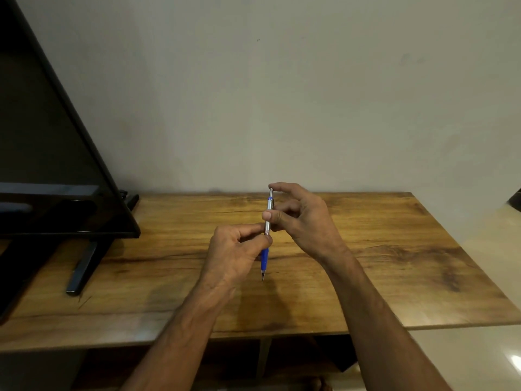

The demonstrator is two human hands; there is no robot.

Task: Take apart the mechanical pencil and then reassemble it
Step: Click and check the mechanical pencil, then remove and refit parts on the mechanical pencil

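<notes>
The mechanical pencil has a silver upper barrel, a blue grip and a metal tip. It is held nearly upright above the middle of the wooden table, tip pointing down toward me. My left hand pinches it at the joint between the silver barrel and the blue grip. My right hand holds the silver barrel with thumb and fingers, the index finger resting on the top cap. The pencil looks whole, with no loose parts in sight.
A black flat screen on a stand with black feet fills the left side of the table. A plain wall stands right behind the table. A pale floor lies to the right.
</notes>
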